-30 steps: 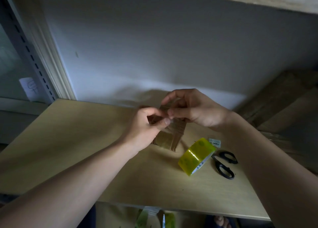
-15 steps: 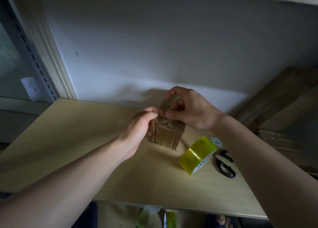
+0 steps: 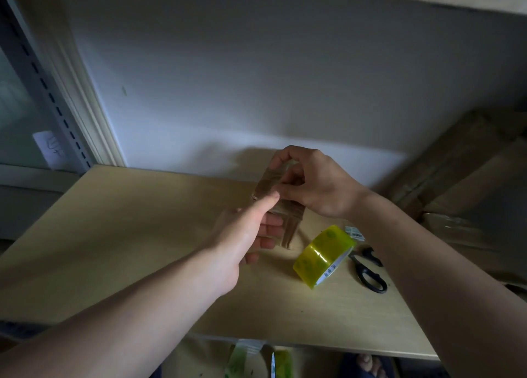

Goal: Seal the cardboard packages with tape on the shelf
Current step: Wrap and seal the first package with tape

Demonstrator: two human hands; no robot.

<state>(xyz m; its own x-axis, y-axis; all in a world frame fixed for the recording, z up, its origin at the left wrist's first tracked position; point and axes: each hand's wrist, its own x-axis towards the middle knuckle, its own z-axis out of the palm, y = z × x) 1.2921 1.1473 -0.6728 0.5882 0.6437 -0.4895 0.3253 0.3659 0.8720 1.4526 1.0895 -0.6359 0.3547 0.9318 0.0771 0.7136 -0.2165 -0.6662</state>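
My right hand (image 3: pixel 319 183) pinches the top of the small cardboard package (image 3: pixel 281 206), which stands on the shelf (image 3: pixel 128 235) near its back edge. My left hand (image 3: pixel 248 229) lies against the package's near side, fingers straight, index tip pressing its top. Right of the package lie the yellow tape roll (image 3: pixel 323 256), then black scissors (image 3: pixel 369 272). Left of the package the shelf runs bare to its front edge. Larger cardboard boxes (image 3: pixel 467 178) stand far right.

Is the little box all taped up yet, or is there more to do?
Mostly done, it seems: shiny tape already wraps the small cardboard box. Right now the right hand grips its top while the left hand steadies its side, thumb on the tape. The tape roll and scissors lie unused on the shelf. Larger boxes wait.
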